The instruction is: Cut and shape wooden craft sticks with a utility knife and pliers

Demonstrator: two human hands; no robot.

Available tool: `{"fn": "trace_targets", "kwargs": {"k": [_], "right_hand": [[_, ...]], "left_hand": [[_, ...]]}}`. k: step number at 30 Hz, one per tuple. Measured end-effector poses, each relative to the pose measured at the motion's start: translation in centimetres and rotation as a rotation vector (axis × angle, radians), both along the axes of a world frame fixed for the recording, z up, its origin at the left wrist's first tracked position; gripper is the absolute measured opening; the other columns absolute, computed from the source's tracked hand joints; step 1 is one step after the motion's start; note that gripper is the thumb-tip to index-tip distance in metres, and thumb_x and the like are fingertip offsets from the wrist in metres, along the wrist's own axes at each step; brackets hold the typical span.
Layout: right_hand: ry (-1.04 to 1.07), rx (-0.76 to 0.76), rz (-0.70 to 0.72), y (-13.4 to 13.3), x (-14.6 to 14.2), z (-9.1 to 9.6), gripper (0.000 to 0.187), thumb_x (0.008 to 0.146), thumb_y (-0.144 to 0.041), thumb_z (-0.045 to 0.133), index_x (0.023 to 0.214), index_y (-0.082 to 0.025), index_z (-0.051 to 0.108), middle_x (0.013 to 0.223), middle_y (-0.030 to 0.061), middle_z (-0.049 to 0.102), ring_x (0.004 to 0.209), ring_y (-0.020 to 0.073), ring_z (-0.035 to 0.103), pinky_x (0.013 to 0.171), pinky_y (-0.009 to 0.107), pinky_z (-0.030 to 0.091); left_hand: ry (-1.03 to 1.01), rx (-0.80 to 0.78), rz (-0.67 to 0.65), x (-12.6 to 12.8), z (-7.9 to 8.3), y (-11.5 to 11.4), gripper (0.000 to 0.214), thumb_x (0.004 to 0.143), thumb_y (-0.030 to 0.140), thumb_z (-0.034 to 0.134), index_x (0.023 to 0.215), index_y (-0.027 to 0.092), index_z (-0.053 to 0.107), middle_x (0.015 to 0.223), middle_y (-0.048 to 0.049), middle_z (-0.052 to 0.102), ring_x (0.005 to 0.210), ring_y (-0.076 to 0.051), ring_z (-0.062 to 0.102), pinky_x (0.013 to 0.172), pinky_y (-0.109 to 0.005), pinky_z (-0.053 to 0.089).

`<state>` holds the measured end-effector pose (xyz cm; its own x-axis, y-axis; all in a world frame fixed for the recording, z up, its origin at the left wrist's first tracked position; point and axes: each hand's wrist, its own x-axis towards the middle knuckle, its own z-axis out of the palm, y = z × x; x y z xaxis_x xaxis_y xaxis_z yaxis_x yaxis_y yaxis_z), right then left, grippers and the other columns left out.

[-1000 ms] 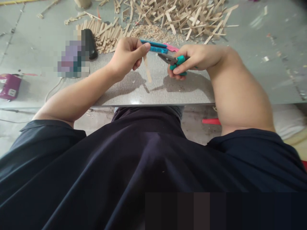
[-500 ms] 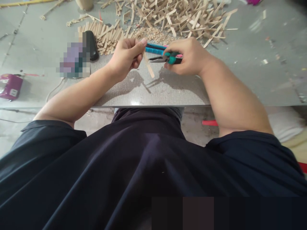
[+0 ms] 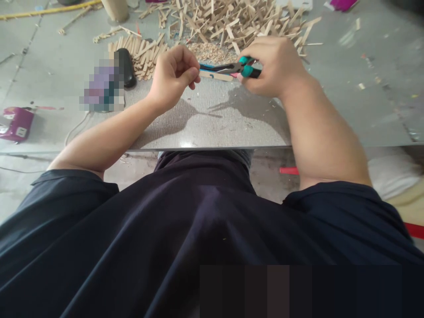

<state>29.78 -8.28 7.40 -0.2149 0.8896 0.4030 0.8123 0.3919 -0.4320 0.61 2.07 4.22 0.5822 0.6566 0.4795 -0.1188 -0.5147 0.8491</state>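
Where the hands met: above the far part of the grey board (image 3: 205, 128), in front of a seated person in dark clothing.
Left hand (image 3: 175, 75): curled tight, with thumb and fingertips pinching one end of a wooden stick (image 3: 218, 76).
Wooden stick: held almost level just over the board, running from the left hand toward the right.
Right hand (image 3: 276, 66): closed round the teal handles of a pair of pliers (image 3: 243, 67).
Pliers: the dark nose pointed left and lay close along the stick's upper edge; whether it bit on the wood could not be made out.
Blue tool (image 3: 206, 66): partly seen behind the pliers' nose.
Loose sticks (image 3: 232, 20): heaped in a tangle on the grey surface beyond the hands.
Stacked sticks (image 3: 145, 48): a tidier bundle lay left of the heap, beside a black object (image 3: 126, 66).
Wood chips (image 3: 208, 49): a small mound sat between bundle and heap, just beyond the hands.
Purple box (image 3: 15, 123): it stood at far left, well apart from the work.
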Motion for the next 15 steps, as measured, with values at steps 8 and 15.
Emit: {"fn": "trace_targets", "kwargs": {"k": [8, 15], "right_hand": [[0.01, 0.03, -0.029, 0.4, 0.3, -0.4, 0.031, 0.088, -0.058, 0.086, 0.091, -0.036, 0.064, 0.095, 0.0124, 0.068, 0.096, 0.0369, 0.057, 0.09, 0.058, 0.04], [0.051, 0.041, -0.036, 0.9, -0.7, -1.3, 0.031, 0.085, -0.054, 0.087, 0.09, -0.036, 0.062, 0.095, 0.0103, 0.069, 0.094, 0.0342, 0.055, 0.089, 0.056, 0.04]], "left_hand": [[-0.099, 0.029, 0.087, 0.2, -0.7, 0.7, 0.026, 0.091, 0.047, 0.095, 0.091, 0.034, 0.073, 0.081, 0.0018, 0.078, 0.076, -0.016, 0.071, 0.068, -0.037, 0.065], [-0.08, -0.041, 0.142, 0.4, -0.5, -1.0, 0.025, 0.098, 0.039, 0.092, 0.09, 0.03, 0.071, 0.076, 0.0043, 0.076, 0.067, -0.01, 0.066, 0.072, -0.031, 0.064]]}}
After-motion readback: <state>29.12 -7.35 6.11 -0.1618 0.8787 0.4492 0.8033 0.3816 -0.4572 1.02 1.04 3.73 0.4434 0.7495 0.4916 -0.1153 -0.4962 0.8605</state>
